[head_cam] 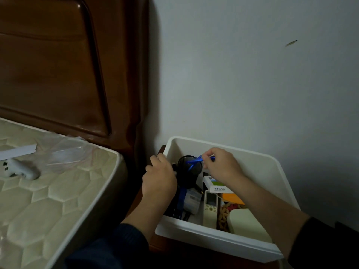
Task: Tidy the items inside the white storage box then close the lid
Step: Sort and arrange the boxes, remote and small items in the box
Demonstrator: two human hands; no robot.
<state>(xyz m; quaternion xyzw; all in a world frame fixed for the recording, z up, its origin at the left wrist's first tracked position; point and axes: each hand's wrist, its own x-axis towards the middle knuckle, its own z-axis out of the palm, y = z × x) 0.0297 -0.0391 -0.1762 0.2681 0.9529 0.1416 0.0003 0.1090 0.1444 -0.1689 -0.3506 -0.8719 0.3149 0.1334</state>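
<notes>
Smooth white plastic box [217, 239], rounded corners.

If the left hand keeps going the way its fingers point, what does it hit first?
Likely the white storage box at its far left corner: the left hand points up-frame along the left wall, the black round object beside it. Depth is unclear.

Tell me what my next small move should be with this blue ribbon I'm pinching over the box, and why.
Probably lower the blue ribbon down beside the black round item and let go. Your right hand pinches it above the white storage box, so it would snag a lid. Your left hand grips the black item at the box's left wall, steadying it.
</notes>
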